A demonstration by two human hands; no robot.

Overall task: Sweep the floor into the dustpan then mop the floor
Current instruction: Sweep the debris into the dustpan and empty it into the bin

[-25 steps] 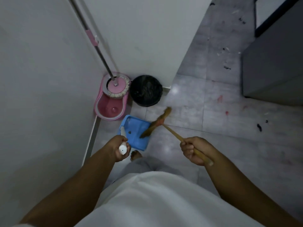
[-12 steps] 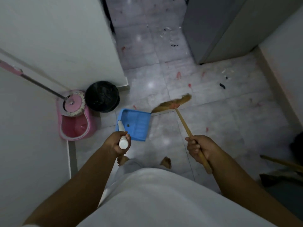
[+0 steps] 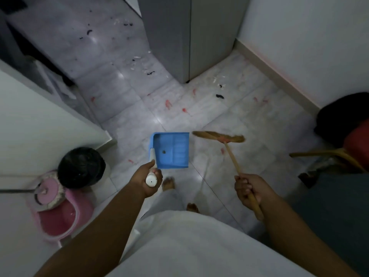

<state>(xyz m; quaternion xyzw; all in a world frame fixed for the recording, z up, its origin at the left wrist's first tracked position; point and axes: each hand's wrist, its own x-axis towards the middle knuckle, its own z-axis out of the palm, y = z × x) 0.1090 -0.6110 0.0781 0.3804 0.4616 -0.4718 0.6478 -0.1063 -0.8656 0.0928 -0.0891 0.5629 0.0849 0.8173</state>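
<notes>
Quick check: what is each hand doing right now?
Left hand: closed round the white handle of the blue dustpan.
Right hand: closed round the wooden stick of the broom.

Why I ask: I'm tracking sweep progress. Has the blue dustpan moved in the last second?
Yes. The blue dustpan, held by the left hand, has moved away from the black bin, out toward the littered floor.

Single head-worn view, steeply downward over hands (image 3: 151,179) and floor (image 3: 139,120).
</notes>
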